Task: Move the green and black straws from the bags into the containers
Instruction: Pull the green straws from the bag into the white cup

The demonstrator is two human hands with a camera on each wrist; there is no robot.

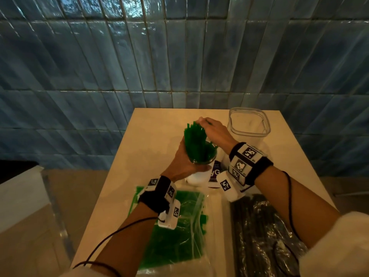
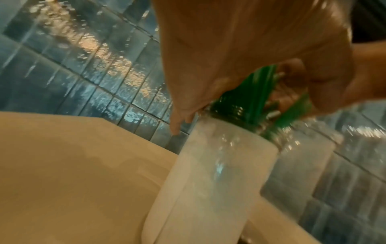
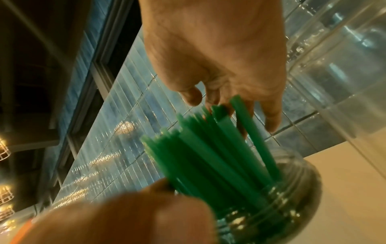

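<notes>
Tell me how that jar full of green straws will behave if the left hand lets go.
The jar looks tall and narrow, and the green straws stand well above its rim, so it may tip easily. The left hand grips it; the right hand touches the straw tops. Clear smooth walls probably feel slippery.

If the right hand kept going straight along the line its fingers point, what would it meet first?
The right hand already has fingertips at the tops of the green plastic straws standing in the clear round jar. Going on, it would probably push those straws first; depth is unclear.

Green straws (image 1: 194, 142) upright in round clear jar (image 1: 201, 158); black straws (image 1: 259, 226) bagged; square container (image 1: 248, 124) behind.
</notes>
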